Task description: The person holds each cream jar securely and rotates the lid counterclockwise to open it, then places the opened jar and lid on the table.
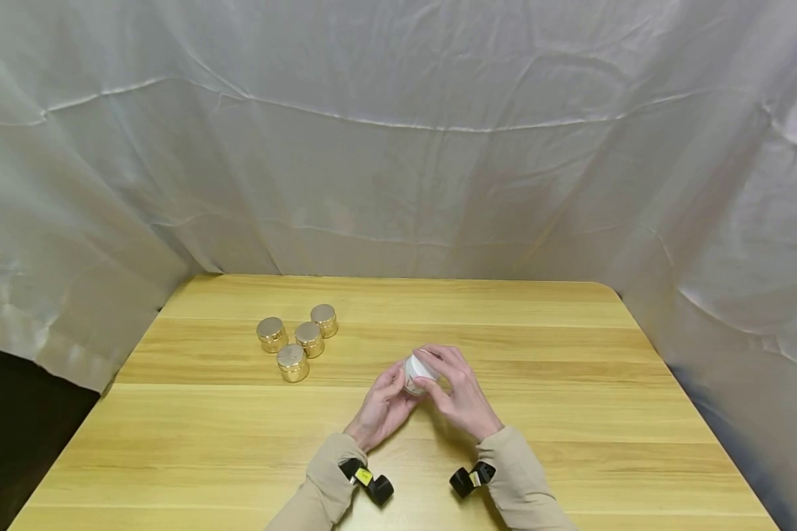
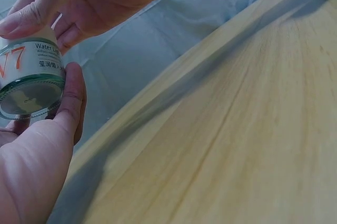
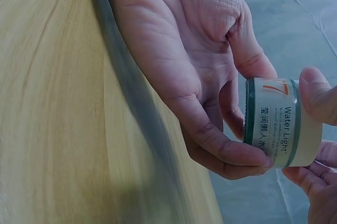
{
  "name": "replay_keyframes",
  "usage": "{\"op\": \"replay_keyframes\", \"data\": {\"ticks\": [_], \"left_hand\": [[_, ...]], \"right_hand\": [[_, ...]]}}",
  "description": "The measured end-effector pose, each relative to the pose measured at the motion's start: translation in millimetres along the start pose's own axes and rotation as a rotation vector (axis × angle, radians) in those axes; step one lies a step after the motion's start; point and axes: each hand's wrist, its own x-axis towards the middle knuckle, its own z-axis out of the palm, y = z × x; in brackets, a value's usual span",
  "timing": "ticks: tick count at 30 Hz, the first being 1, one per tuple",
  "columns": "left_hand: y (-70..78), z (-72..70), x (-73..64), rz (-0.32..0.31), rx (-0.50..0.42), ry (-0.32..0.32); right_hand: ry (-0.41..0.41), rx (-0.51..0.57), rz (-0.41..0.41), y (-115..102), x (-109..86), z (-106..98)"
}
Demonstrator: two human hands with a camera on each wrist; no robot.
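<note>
A small jar [image 3: 271, 121] has a label reading "Water Light", green-edged glass and a white lid [image 3: 309, 142]. It is held tilted above the table between both hands. My left hand [image 1: 381, 409] grips the glass body, fingers wrapped about it near the base. My right hand [image 1: 461, 391] comes from the other side and holds the lid between thumb and fingers. In the left wrist view the jar's round glass bottom [image 2: 30, 99] faces the camera. The lid is mostly covered by the right fingers there.
Several gold-coloured lidded jars [image 1: 293, 363] stand grouped on the left part of the wooden table [image 1: 538, 413]. A pale grey curtain [image 1: 398, 184] hangs behind the table and along its sides. Each wrist carries a small black camera [image 1: 471, 479].
</note>
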Motion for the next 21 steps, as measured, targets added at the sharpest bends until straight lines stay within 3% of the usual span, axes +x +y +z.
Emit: {"op": "replay_keyframes", "data": {"ticks": [10, 15, 21], "left_hand": [[-2.1, -2.2, 0.3, 0.017, -0.005, -0.016], [-2.6, -3.4, 0.9, 0.024, -0.003, -0.022], [-1.0, -0.5, 0.4, 0.001, 0.001, 0.045]], "right_hand": [[-0.017, 0.023, -0.053, 0.1, 1.3, -0.5], [-0.035, 0.072, 0.055, -1.5, 0.2, -0.9], [0.051, 0.004, 0.173, -1.6, 4.7, -1.4]]}}
